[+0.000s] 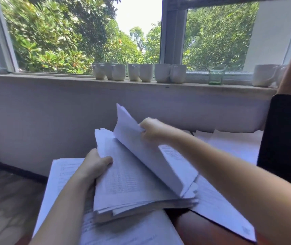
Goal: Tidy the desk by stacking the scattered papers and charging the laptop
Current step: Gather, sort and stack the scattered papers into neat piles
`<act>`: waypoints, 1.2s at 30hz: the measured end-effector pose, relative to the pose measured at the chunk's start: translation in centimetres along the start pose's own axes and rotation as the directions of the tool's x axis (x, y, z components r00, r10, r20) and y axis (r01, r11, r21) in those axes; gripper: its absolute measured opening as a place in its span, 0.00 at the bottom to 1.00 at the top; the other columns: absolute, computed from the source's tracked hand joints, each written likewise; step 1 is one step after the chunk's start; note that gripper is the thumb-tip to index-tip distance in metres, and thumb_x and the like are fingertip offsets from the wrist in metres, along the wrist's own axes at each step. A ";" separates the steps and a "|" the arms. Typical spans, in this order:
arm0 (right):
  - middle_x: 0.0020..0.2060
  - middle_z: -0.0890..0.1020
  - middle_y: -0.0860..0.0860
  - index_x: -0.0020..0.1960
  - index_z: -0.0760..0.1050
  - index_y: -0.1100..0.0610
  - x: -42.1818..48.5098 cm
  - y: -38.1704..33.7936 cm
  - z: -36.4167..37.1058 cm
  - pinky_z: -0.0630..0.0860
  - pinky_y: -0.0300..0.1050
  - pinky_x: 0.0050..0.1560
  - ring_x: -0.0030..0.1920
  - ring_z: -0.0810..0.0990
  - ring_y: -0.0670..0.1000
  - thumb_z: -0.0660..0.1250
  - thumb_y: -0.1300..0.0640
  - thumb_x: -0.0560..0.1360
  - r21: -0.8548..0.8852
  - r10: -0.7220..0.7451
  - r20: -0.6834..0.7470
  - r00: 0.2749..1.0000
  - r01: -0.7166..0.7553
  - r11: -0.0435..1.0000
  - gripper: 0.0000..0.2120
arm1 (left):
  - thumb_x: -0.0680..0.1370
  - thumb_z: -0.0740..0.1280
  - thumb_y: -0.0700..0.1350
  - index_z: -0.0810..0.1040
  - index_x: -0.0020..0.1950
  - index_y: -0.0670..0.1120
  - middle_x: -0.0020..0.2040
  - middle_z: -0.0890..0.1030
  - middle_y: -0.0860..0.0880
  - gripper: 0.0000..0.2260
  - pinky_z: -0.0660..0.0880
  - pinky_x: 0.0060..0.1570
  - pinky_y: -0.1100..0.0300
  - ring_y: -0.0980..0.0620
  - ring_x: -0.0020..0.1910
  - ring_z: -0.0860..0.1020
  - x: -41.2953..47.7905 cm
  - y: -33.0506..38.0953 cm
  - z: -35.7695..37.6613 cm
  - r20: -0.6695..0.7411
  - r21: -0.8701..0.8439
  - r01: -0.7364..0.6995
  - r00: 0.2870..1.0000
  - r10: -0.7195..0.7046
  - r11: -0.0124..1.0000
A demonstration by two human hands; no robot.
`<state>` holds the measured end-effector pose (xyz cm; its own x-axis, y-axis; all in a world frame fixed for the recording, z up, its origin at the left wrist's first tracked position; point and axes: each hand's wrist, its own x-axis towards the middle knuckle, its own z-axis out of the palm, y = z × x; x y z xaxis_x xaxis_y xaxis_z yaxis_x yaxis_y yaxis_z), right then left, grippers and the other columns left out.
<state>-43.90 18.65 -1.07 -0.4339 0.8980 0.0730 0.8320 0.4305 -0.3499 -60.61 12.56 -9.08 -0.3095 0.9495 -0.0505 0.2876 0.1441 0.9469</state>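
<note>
A thick stack of printed papers (132, 184) is lifted off the brown desk (203, 230). My left hand (93, 167) grips the stack's left edge, thumb on top. My right hand (151, 129) pinches the far edge of a bundle of sheets (141, 144), raised and folded over the stack's right side. More loose sheets lie flat under the stack: one (61, 175) to the left, one (217, 207) to the right. The open laptop's dark screen (285, 138) stands at the right edge.
Several white mugs (139, 72) and a green glass (215, 76) stand on the window sill (53, 77) behind the desk. More papers (236, 144) lie at the back right near the laptop. Wooden floor (5, 200) shows to the left.
</note>
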 end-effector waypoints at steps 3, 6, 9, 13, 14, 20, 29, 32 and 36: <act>0.37 0.72 0.54 0.45 0.68 0.58 0.0 -3.2 2.4 0.67 0.36 0.21 0.35 0.71 0.53 0.62 0.66 0.75 0.055 0.010 0.109 0.994 -0.017 0.998 0.05 | 0.73 0.61 0.37 0.73 0.42 0.38 0.37 0.75 0.42 0.02 0.69 0.29 0.60 0.47 0.32 0.74 0.4 -0.1 0.0 0.004 -0.026 0.018 1.000 -0.018 1.000; 0.29 0.70 0.52 0.40 0.70 0.61 0.5 -5.1 4.0 0.69 0.34 0.18 0.22 0.71 0.48 0.62 0.67 0.76 0.214 0.048 0.182 0.982 -0.087 0.973 0.07 | 0.79 0.58 0.45 0.75 0.48 0.36 0.46 0.77 0.41 0.13 0.70 0.41 0.57 0.46 0.42 0.76 1.2 0.0 0.3 -0.073 -0.090 0.042 0.996 -0.049 0.995; 0.28 0.79 0.56 0.35 0.65 0.59 0.9 -5.6 5.6 0.76 0.38 0.29 0.24 0.77 0.51 0.55 0.65 0.77 0.268 0.082 0.143 0.986 -0.119 0.956 0.12 | 0.83 0.47 0.57 0.78 0.58 0.39 0.52 0.80 0.39 0.28 0.73 0.47 0.55 0.43 0.51 0.78 1.6 0.1 0.6 -0.034 -0.268 0.086 0.995 -0.099 0.959; 0.32 0.80 0.63 0.42 0.71 0.67 1.4 -4.7 7.1 0.79 0.41 0.34 0.25 0.78 0.56 0.50 0.50 0.81 0.471 0.056 0.173 0.983 -0.133 0.872 0.22 | 0.79 0.52 0.63 0.77 0.62 0.36 0.58 0.79 0.35 0.32 0.72 0.61 0.49 0.39 0.58 0.78 1.2 0.1 -0.1 0.036 -0.187 0.143 0.990 -0.139 0.972; 0.33 0.79 0.63 0.46 0.71 0.67 1.5 -4.1 7.2 0.77 0.40 0.31 0.25 0.78 0.56 0.49 0.49 0.81 0.489 0.050 0.179 0.983 -0.133 0.862 0.23 | 0.78 0.57 0.61 0.78 0.60 0.37 0.56 0.81 0.37 0.28 0.74 0.58 0.50 0.40 0.55 0.80 1.2 -0.2 -0.2 0.036 -0.161 0.145 0.989 -0.141 0.976; 0.33 0.72 0.51 0.34 0.67 0.55 0.7 3.8 5.2 0.67 0.43 0.35 0.34 0.71 0.53 0.57 0.58 0.75 0.180 0.063 -0.017 0.998 -0.059 0.982 0.11 | 0.75 0.60 0.31 0.79 0.46 0.34 0.41 0.82 0.40 0.08 0.75 0.38 0.57 0.44 0.36 0.80 0.7 -0.7 0.0 0.031 0.012 0.065 0.997 -0.065 0.998; 0.62 0.73 0.56 0.69 0.64 0.61 -2.8 13.7 2.1 0.71 0.47 0.57 0.61 0.73 0.57 0.60 0.53 0.78 0.008 0.549 -0.060 0.834 -0.550 0.835 0.22 | 0.73 0.61 0.33 0.78 0.49 0.33 0.41 0.81 0.40 0.09 0.73 0.39 0.56 0.44 0.37 0.79 1.1 -0.7 0.3 -0.042 0.063 -0.004 0.999 0.007 0.998; 0.56 0.74 0.58 0.68 0.64 0.65 -3.2 14.1 2.1 0.71 0.46 0.52 0.56 0.74 0.57 0.61 0.54 0.79 0.158 0.601 -0.069 0.796 -0.586 0.794 0.22 | 0.73 0.62 0.33 0.78 0.48 0.33 0.41 0.82 0.39 0.08 0.74 0.39 0.54 0.43 0.37 0.79 1.1 -0.8 0.3 -0.058 0.072 -0.012 0.998 0.016 0.997; 0.70 0.66 0.61 0.72 0.57 0.65 -3.6 14.6 1.7 0.67 0.50 0.62 0.68 0.66 0.60 0.65 0.56 0.78 0.532 0.670 -0.023 0.742 -0.558 0.637 0.29 | 0.72 0.63 0.34 0.78 0.49 0.33 0.44 0.82 0.38 0.08 0.75 0.40 0.54 0.41 0.38 0.80 1.2 -0.8 0.5 -0.088 0.061 -0.018 0.996 0.023 0.998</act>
<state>-30.79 21.59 -8.03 0.2431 0.9570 -0.1583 0.5878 -0.2752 -0.7607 -60.78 13.68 -10.02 -0.3811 0.9246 -0.0002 0.3481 0.1437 0.9264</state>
